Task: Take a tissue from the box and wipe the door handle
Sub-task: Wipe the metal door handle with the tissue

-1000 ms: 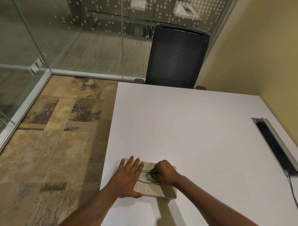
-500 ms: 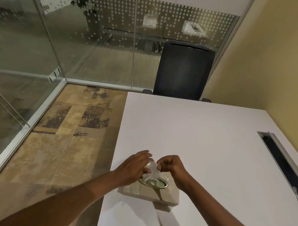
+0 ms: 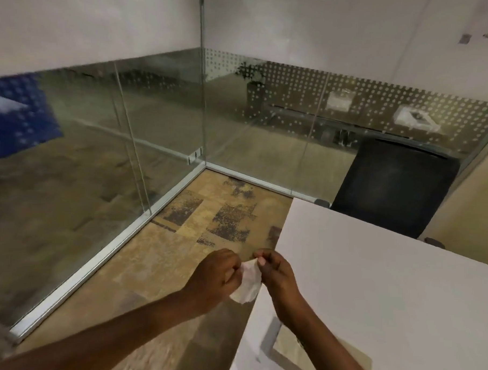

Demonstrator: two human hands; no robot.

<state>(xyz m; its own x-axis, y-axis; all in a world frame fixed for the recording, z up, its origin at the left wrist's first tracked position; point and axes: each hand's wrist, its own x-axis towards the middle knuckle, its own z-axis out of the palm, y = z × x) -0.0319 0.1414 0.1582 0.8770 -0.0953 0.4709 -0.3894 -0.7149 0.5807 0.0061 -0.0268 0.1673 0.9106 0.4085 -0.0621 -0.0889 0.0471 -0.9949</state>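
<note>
A small white tissue (image 3: 247, 284) hangs between my two hands, above the left edge of the white table (image 3: 386, 297). My left hand (image 3: 216, 278) pinches its left side and my right hand (image 3: 275, 273) pinches its top right corner. The beige tissue box (image 3: 288, 351) lies on the table near the bottom of the view, blurred and partly hidden behind my right forearm. No door handle shows in the view.
Glass walls (image 3: 161, 119) with a metal floor rail (image 3: 108, 251) enclose patterned carpet (image 3: 201, 239) to the left. A small metal fitting (image 3: 195, 156) sits at the corner of the glass. A black mesh chair (image 3: 391, 185) stands at the table's far end.
The tissue has come out of the box and both hands have lifted it up and left, off the box. The view has swung up and left toward the glass corner.
</note>
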